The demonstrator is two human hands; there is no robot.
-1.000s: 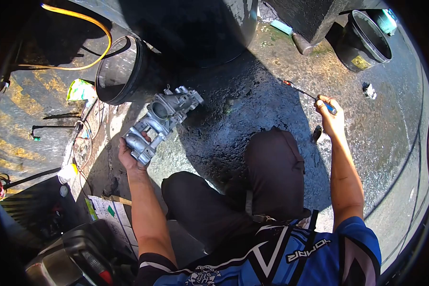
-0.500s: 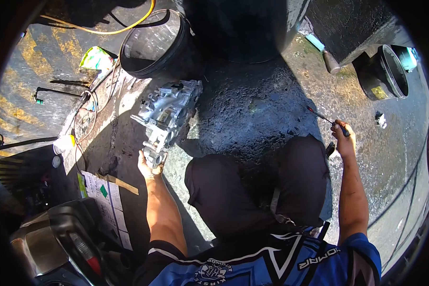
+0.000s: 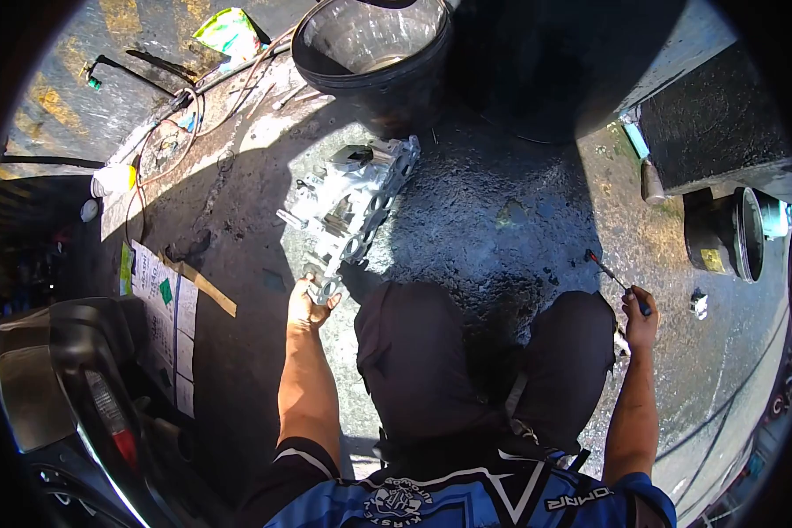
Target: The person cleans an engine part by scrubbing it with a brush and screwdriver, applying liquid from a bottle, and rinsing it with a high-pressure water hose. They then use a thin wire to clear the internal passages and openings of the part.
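The left hand closes its grip on the near end of the metal casting, whose long axis runs away from it over the wet floor; the right hand, well apart, pinches a screwdriver.

Short-sleeved blue jersey with black panels, white trim and lettering; dark trousers; bare forearms and hands.

The engine part in the left hand is bare cast metal, silvery and bright in the sun. The screwdriver in the right hand has a thin dark metal shaft. At 12 o'clock the bucket looks like glossy black plastic. The ground is rough, wet and shiny; the sheets at 9 o'clock are matt paper.
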